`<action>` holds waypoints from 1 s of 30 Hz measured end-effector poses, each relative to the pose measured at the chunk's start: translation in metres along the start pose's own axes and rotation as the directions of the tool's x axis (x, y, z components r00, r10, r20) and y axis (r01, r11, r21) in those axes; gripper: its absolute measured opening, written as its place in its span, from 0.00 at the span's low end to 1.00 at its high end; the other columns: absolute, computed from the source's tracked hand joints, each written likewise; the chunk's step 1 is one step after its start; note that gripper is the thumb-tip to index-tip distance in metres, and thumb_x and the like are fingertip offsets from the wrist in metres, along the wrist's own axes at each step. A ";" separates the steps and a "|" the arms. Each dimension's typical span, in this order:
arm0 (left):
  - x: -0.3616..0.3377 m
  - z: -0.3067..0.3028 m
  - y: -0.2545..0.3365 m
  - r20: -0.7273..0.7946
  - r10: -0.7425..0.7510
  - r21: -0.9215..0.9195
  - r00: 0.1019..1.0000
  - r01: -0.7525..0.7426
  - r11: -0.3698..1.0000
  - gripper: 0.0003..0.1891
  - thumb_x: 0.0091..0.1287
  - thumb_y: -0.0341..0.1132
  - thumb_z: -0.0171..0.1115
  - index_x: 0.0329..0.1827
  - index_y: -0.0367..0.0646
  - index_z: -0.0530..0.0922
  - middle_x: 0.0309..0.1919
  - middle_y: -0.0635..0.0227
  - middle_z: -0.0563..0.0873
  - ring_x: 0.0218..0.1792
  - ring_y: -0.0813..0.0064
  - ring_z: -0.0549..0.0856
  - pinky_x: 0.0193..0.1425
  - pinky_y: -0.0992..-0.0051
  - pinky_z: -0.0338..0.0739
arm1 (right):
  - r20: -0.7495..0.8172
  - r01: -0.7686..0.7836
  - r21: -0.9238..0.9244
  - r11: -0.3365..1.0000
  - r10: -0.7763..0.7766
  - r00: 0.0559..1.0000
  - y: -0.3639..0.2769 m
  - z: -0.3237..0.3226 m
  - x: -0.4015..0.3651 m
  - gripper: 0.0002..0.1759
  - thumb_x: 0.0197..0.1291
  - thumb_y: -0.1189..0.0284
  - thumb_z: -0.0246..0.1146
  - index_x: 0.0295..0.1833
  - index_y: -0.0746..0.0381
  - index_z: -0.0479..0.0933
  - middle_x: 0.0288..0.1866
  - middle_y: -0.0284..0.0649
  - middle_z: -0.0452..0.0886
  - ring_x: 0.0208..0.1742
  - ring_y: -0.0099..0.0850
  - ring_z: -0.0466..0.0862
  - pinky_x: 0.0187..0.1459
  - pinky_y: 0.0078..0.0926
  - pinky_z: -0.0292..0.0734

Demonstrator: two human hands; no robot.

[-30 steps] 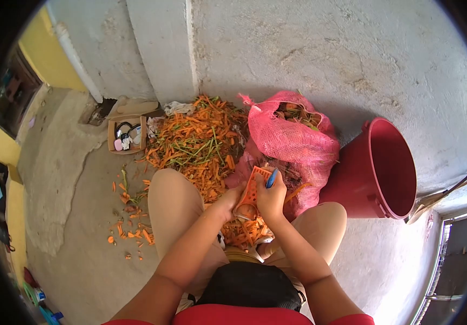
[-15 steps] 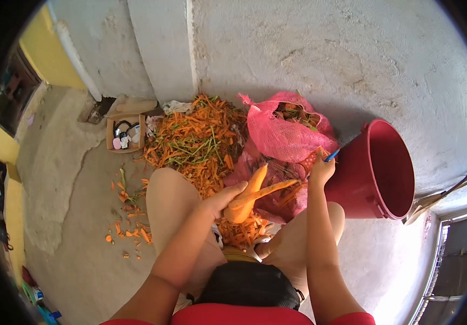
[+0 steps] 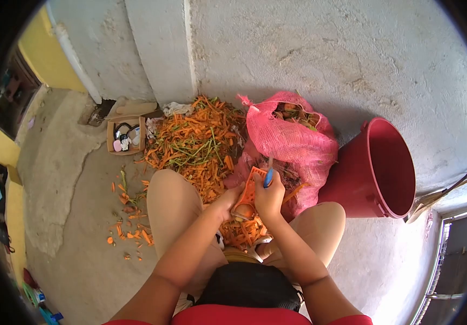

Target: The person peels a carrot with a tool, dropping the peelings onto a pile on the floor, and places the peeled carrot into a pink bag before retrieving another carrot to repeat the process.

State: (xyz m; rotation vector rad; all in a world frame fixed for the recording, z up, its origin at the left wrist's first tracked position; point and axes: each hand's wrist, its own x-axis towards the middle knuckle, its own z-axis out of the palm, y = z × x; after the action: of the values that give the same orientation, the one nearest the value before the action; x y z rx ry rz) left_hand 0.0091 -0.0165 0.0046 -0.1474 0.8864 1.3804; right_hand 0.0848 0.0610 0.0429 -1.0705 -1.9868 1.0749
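My left hand (image 3: 230, 201) is wrapped round a carrot (image 3: 242, 210) that is mostly hidden. My right hand (image 3: 270, 198) grips an orange peeler (image 3: 250, 187) with holes in it, which lies over the carrot, and a blue-handled tool (image 3: 268, 176) points up from the same hand. The two hands are close together between the knees. Below them, orange peelings (image 3: 241, 233) lie on the floor. A strip of peel (image 3: 295, 192) shows just right of my right hand.
A large heap of carrot peelings and green stems (image 3: 190, 141) lies ahead, beside a pink mesh sack (image 3: 293, 132). At the right stands a red bin (image 3: 347, 179). A small cardboard box (image 3: 126, 149) holds small items near the wall (image 3: 298, 49).
My right hand has moved left and down with the peeler, onto the carrot. The left hand has drawn slightly nearer, and the carrot is now largely covered.
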 end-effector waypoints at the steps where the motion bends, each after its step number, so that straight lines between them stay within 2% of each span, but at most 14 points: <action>1: -0.004 0.003 0.004 0.000 -0.010 0.060 1.000 0.010 0.998 0.19 0.68 0.47 0.38 0.45 0.43 0.72 0.35 0.68 0.80 0.33 0.75 0.81 0.36 0.74 0.77 | 0.010 0.001 -0.042 0.999 -0.001 1.000 -0.001 -0.001 0.001 0.10 0.50 0.72 0.62 0.35 0.67 0.72 0.22 0.40 0.75 0.23 0.26 0.74 0.28 0.24 0.69; 3: -0.004 0.001 0.008 0.018 0.000 0.205 1.000 -0.003 0.979 0.19 0.68 0.47 0.38 0.45 0.43 0.72 0.35 0.68 0.80 0.33 0.76 0.80 0.36 0.76 0.77 | 0.032 0.010 -0.121 0.993 -0.006 0.999 -0.008 -0.005 0.012 0.11 0.49 0.71 0.62 0.33 0.67 0.72 0.21 0.43 0.74 0.22 0.30 0.75 0.27 0.27 0.69; 5: 0.003 -0.008 0.005 0.068 0.018 0.369 0.998 -0.042 0.928 0.19 0.68 0.47 0.38 0.45 0.43 0.72 0.35 0.69 0.80 0.32 0.78 0.80 0.36 0.78 0.76 | -0.120 0.009 -0.121 0.993 -0.023 0.992 0.025 0.001 0.041 0.11 0.48 0.70 0.63 0.31 0.67 0.72 0.20 0.44 0.74 0.22 0.33 0.75 0.27 0.29 0.68; 8: -0.021 0.000 0.003 0.205 -0.149 0.328 0.967 0.075 0.942 0.18 0.67 0.44 0.41 0.44 0.38 0.71 0.30 0.64 0.80 0.28 0.74 0.81 0.32 0.75 0.77 | -0.266 -0.157 -0.182 0.971 0.105 0.958 0.049 -0.020 0.091 0.12 0.48 0.69 0.62 0.29 0.68 0.73 0.21 0.47 0.75 0.22 0.37 0.76 0.26 0.32 0.68; 10: -0.029 0.006 0.003 0.318 -0.096 0.326 0.943 -0.014 0.945 0.20 0.67 0.47 0.41 0.48 0.39 0.69 0.30 0.63 0.79 0.29 0.71 0.80 0.33 0.75 0.77 | -0.379 -0.184 -0.329 0.926 0.049 0.924 0.092 -0.028 0.117 0.13 0.48 0.67 0.63 0.30 0.68 0.73 0.20 0.44 0.76 0.21 0.33 0.75 0.25 0.30 0.68; 12: -0.025 0.005 0.006 0.400 -0.112 0.187 0.910 0.038 0.982 0.20 0.67 0.47 0.42 0.50 0.39 0.69 0.31 0.63 0.79 0.29 0.71 0.80 0.34 0.74 0.76 | -0.419 -0.195 -0.111 0.975 0.132 0.898 0.098 -0.040 0.129 0.13 0.49 0.67 0.64 0.30 0.68 0.73 0.19 0.39 0.75 0.20 0.28 0.74 0.24 0.27 0.67; 16: -0.004 -0.006 0.006 -0.092 -0.051 0.294 0.994 0.077 0.953 0.28 0.62 0.53 0.47 0.54 0.37 0.67 0.37 0.61 0.78 0.35 0.71 0.79 0.41 0.73 0.75 | -0.410 -0.033 0.108 0.994 0.075 0.909 0.076 -0.040 0.117 0.14 0.48 0.66 0.65 0.27 0.66 0.73 0.16 0.35 0.71 0.18 0.25 0.70 0.23 0.26 0.66; 17: 0.001 -0.005 0.001 -0.124 0.184 0.389 0.975 -0.122 0.913 0.26 0.61 0.55 0.48 0.50 0.40 0.68 0.36 0.64 0.79 0.36 0.71 0.79 0.41 0.72 0.74 | -0.342 -0.091 0.192 0.977 0.153 0.927 0.061 -0.037 0.105 0.13 0.49 0.67 0.64 0.28 0.66 0.73 0.17 0.33 0.70 0.20 0.22 0.67 0.24 0.23 0.65; 19: 0.010 -0.014 -0.001 -0.217 0.392 0.861 0.894 -0.015 0.509 0.25 0.62 0.53 0.48 0.49 0.40 0.68 0.37 0.63 0.79 0.38 0.70 0.79 0.42 0.71 0.73 | -0.231 -0.015 0.332 0.943 0.097 0.968 0.029 -0.026 0.076 0.13 0.49 0.67 0.64 0.29 0.66 0.72 0.19 0.33 0.70 0.21 0.22 0.66 0.23 0.24 0.63; 20: 0.014 -0.017 -0.003 -0.201 0.497 0.969 0.844 0.096 0.229 0.24 0.62 0.53 0.48 0.48 0.39 0.68 0.38 0.62 0.79 0.39 0.69 0.79 0.42 0.70 0.73 | -0.176 -0.002 0.253 0.968 0.048 0.983 0.023 -0.021 0.064 0.11 0.50 0.69 0.63 0.30 0.65 0.72 0.20 0.33 0.70 0.21 0.21 0.66 0.23 0.23 0.63; 22: 0.018 -0.014 -0.004 -0.210 0.295 0.740 0.932 -0.046 0.671 0.23 0.63 0.52 0.47 0.48 0.40 0.69 0.38 0.62 0.79 0.38 0.70 0.80 0.41 0.70 0.75 | -0.062 -0.086 0.312 0.946 0.111 0.992 0.013 -0.010 0.040 0.09 0.52 0.71 0.61 0.33 0.66 0.72 0.20 0.34 0.71 0.22 0.18 0.67 0.24 0.19 0.63; 24: 0.019 -0.014 -0.003 -0.111 0.122 0.305 0.986 -0.084 0.949 0.22 0.63 0.51 0.46 0.48 0.40 0.69 0.38 0.62 0.80 0.37 0.70 0.81 0.39 0.69 0.76 | -0.023 -0.093 0.321 0.942 0.106 0.994 -0.002 -0.005 0.023 0.09 0.53 0.71 0.60 0.34 0.66 0.71 0.21 0.34 0.71 0.22 0.18 0.68 0.24 0.19 0.64; 27: 0.013 -0.020 0.002 0.172 -0.066 -0.064 0.983 0.078 0.995 0.20 0.64 0.49 0.46 0.47 0.42 0.71 0.36 0.64 0.80 0.34 0.71 0.81 0.36 0.71 0.78 | 0.003 -0.115 0.300 0.947 0.120 0.993 -0.004 0.000 0.012 0.08 0.54 0.72 0.59 0.34 0.66 0.71 0.21 0.34 0.72 0.22 0.18 0.69 0.24 0.19 0.65; 30: -0.002 -0.006 0.006 0.176 -0.078 -0.107 0.981 0.098 0.989 0.18 0.65 0.47 0.45 0.46 0.44 0.72 0.36 0.65 0.80 0.32 0.73 0.81 0.36 0.72 0.79 | -0.034 -0.110 0.351 0.930 0.130 0.991 -0.014 -0.006 0.013 0.08 0.55 0.72 0.59 0.35 0.66 0.71 0.22 0.32 0.73 0.22 0.18 0.69 0.24 0.18 0.65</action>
State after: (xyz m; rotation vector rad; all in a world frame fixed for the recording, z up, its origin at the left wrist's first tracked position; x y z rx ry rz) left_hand 0.0011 -0.0203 0.0036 -0.1523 0.6495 1.3400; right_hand 0.0784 0.0697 0.0593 -1.0243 -1.6215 1.3849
